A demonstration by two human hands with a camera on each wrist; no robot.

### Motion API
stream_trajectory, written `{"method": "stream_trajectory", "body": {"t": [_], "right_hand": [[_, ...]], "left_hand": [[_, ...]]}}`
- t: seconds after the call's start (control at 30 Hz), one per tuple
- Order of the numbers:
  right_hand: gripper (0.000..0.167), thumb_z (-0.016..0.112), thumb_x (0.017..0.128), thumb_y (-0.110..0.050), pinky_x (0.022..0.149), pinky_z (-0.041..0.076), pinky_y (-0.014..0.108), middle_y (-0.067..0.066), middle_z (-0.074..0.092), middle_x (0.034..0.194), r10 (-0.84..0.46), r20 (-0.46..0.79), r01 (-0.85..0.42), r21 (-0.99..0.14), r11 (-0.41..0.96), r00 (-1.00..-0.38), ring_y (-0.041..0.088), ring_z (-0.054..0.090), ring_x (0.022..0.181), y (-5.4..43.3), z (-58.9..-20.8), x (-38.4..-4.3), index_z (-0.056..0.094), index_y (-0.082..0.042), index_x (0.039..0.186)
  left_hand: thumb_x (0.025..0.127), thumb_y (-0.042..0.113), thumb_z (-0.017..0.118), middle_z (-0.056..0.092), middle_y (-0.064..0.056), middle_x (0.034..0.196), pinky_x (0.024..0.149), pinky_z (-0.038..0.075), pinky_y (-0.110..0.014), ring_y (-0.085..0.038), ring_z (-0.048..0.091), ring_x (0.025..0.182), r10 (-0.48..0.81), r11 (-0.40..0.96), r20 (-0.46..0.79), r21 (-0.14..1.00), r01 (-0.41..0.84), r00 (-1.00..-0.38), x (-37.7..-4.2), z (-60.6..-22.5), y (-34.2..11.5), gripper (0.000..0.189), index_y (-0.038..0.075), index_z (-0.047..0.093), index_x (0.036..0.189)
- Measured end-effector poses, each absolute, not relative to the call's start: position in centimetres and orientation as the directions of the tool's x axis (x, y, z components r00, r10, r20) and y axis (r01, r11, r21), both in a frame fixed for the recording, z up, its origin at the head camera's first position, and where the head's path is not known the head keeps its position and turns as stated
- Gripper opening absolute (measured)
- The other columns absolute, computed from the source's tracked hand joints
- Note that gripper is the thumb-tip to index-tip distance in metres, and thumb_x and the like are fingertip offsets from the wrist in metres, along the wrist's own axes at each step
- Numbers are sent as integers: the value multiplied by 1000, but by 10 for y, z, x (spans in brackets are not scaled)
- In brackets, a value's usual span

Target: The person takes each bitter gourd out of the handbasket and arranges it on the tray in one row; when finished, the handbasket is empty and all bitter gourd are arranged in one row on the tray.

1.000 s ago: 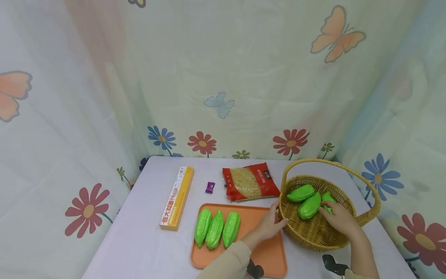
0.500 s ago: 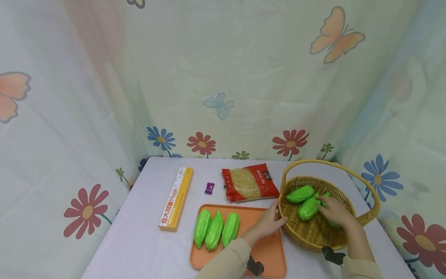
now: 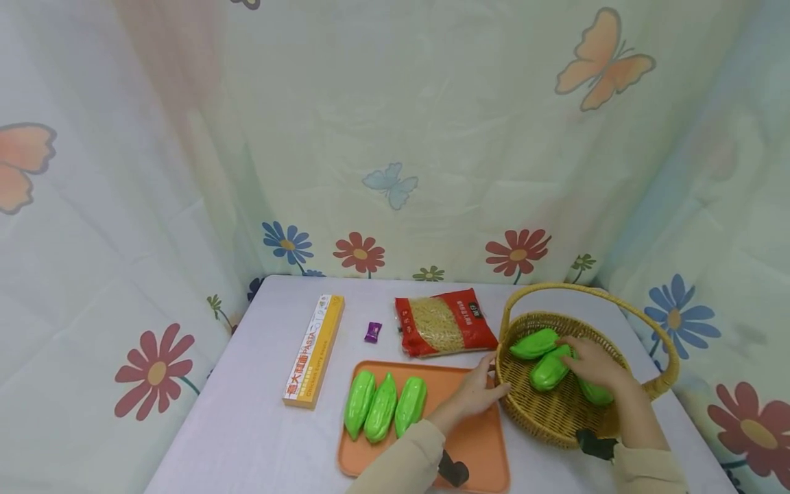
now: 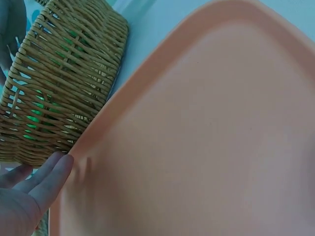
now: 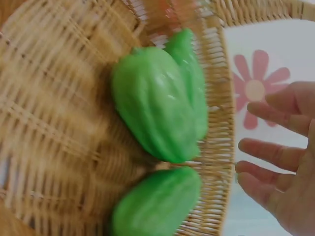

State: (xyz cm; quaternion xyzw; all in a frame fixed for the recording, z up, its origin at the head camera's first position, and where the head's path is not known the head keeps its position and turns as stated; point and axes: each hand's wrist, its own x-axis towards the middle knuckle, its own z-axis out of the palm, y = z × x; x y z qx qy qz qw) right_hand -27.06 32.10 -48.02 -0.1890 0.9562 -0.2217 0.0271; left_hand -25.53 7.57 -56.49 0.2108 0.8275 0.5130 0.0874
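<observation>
The round wicker basket [image 3: 543, 425] with an arched handle stands at the right of the table. Inside lie three glossy green ridged vegetables like bitter melons: the left one [image 3: 533, 344], the middle one [image 3: 550, 370] and the right one [image 3: 595, 392], partly covered by my right hand [image 3: 592, 362]. In the right wrist view that hand [image 5: 285, 152] has parted, loosely bent fingers with nothing between them. My left hand [image 3: 475, 394] rests against the basket's left side. The left wrist view shows its fingers [image 4: 51, 179] extended, fingertips right at the weave.
An orange tray [image 3: 457, 453] left of the basket bears three more green vegetables [image 3: 379, 408]. Behind it lie a red bag of pasta [image 3: 444, 322] and a small purple wrapped sweet [image 3: 373, 332]. A yellow-and-white pasta box [image 3: 313, 351] lies at the left.
My right hand has shifted a little toward the basket's far side, and the near end of the right vegetable now shows beneath it. My left hand stays at the basket's side.
</observation>
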Motion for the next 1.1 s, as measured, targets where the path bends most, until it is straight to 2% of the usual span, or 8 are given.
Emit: {"method": "stream_trajectory", "body": {"t": [0.13,0.3,0.53,0.63,0.8,0.87,1.1], "right_hand": [[33,51,92,-8,79,39,58,34,52,109,-386,56,-368,-447,815,-921,51,48,99,328,-473,-274,50,16,114],[37,48,94,-12,79,40,57,34,51,111,-397,23,-357,-489,796,-918,50,48,100,335,-480,-282,48,17,117],[43,47,95,-12,82,37,60,40,41,122,-397,-17,-319,-565,761,-918,55,39,107,337,-496,-298,40,19,124],[44,48,93,-8,81,37,60,41,38,123,-395,-21,-307,-594,744,-918,57,37,108,335,-502,-305,38,18,126],[47,48,92,-6,82,36,62,43,34,125,-377,-42,-271,-623,734,-925,58,34,110,328,-516,-310,32,17,130],[48,48,93,-8,83,33,65,43,30,127,-362,-48,-255,-623,739,-931,59,30,113,326,-521,-310,31,15,132],[48,44,97,-25,78,28,71,44,21,124,-337,-61,-236,-597,766,-940,62,24,111,319,-526,-310,36,7,132]], "left_hand": [[89,31,58,47,-2,131,92,40,-29,-15,45,119,441,394,68,881,261,-895,-256,-563,76,61,17,29,141],[90,30,58,46,0,132,91,41,-29,-17,44,120,442,373,33,902,217,-896,-257,-563,76,61,19,29,141],[90,27,57,50,-2,129,88,42,-27,-19,46,118,420,335,24,925,179,-907,-260,-570,77,56,21,31,140],[90,24,58,51,-3,126,78,47,-27,-17,52,110,410,285,10,948,138,-912,-260,-572,77,55,21,33,139],[89,22,60,54,-1,118,59,52,-32,-23,63,83,392,115,-95,992,-54,-915,-260,-576,76,47,19,44,133],[89,21,60,55,-1,117,59,53,-35,-27,63,79,390,78,-122,992,-99,-913,-260,-576,75,45,19,46,131],[90,17,58,55,-5,118,61,53,-38,-30,63,83,401,39,-116,993,-110,-909,-261,-573,75,47,19,43,134]]}}
